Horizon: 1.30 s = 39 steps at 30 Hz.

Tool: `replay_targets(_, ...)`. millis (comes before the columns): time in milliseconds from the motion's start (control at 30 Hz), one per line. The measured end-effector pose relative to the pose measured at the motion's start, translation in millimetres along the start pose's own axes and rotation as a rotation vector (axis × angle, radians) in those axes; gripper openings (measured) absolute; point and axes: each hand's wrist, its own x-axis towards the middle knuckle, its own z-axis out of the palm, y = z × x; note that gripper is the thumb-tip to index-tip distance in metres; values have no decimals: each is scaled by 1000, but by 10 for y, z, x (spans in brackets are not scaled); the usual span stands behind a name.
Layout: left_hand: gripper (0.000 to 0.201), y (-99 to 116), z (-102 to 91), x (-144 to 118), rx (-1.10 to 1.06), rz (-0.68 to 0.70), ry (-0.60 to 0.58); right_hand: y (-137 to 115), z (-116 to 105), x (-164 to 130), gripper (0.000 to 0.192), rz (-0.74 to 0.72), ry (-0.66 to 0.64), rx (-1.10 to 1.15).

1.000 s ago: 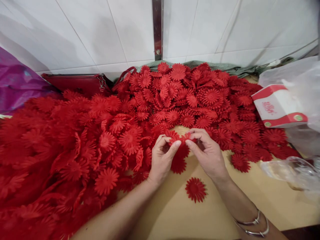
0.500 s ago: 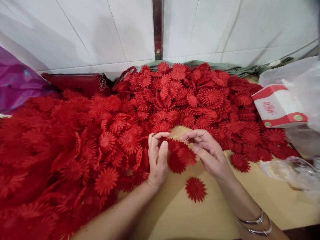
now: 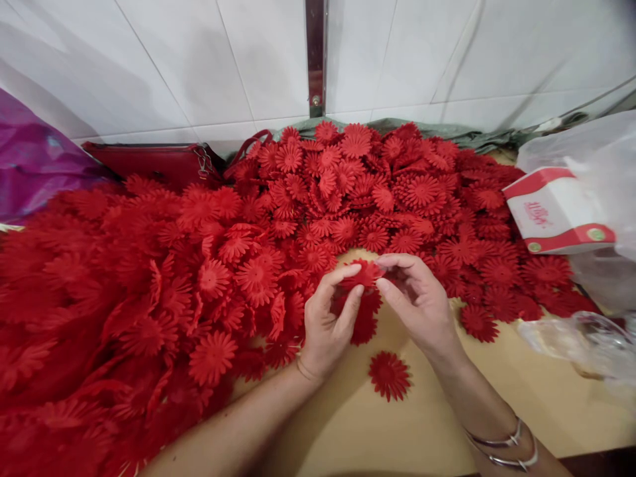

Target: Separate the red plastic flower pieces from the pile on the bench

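Observation:
A big heap of red fabric daisy flowers (image 3: 209, 258) covers the tan table (image 3: 377, 430). My left hand (image 3: 328, 324) holds a small stack of these red flowers (image 3: 365, 315) near the middle. My right hand (image 3: 417, 301) pinches the top flower (image 3: 365, 271) of that stack between thumb and fingers, right against my left fingertips. Just below the two hands, one red flower (image 3: 389, 375) lies flat by itself on the table. Two silver bangles (image 3: 507, 447) sit on my right wrist.
A red handbag (image 3: 159, 162) and purple plastic (image 3: 34, 165) lie at the back left by the white tiled wall. A white-and-red box (image 3: 556, 209) sits in clear plastic bags (image 3: 591, 331) at the right. Green cloth (image 3: 447, 132) shows behind the heap.
Half a second ago the hands were slightly apart with the stack fanned out in my left hand. Now my right fingers have closed on the top flower and both hands meet.

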Motion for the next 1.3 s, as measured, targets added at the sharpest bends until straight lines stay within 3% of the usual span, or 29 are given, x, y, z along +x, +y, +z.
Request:
replay_targets(133, 43, -60, 44, 51, -237, -246, 77, 50, 28, -7, 24, 22, -1, 0)
replay_targets(233, 29, -62, 48, 97, -291, -313, 102, 79, 36, -12, 25, 21, 7, 16)
replay_targets(333, 20, -36, 43, 113, -291, -319, 97, 74, 36, -15, 28, 2, 12, 18)
replay_targets(533, 23, 37, 43, 103, -285, -317, 61, 24, 30, -10, 26, 36, -19, 23)
replay_targets(633, 25, 36, 47, 100, -289, -327, 57, 52, 35, 1, 20, 65, 40, 55)
replay_targets(767, 27, -11, 45, 109, -287, -326, 110, 141, 27, 25, 13, 57, 184, 54)
replay_targets(900, 30, -48, 35, 131, -249, -282, 243, 215, -18, 41, 16, 80, 244, 107)
replay_targets(967, 32, -62, 31, 137, -249, -290, 299, 224, -46, 40, 13, 93, 185, 113)
replay_targets(1067, 32, -84, 27, 136, -303, -331, 326, 197, -73, 33, 12, 106, -59, 36)
replay_targets(1133, 29, -92, 23, 137, -306, -329, 308, 165, -74, 31, 16, 87, -156, -57)
replay_targets(1300, 33, -54, 24, 144, -327, -327, 218, 98, -45, 31, 20, -41, -52, -168)
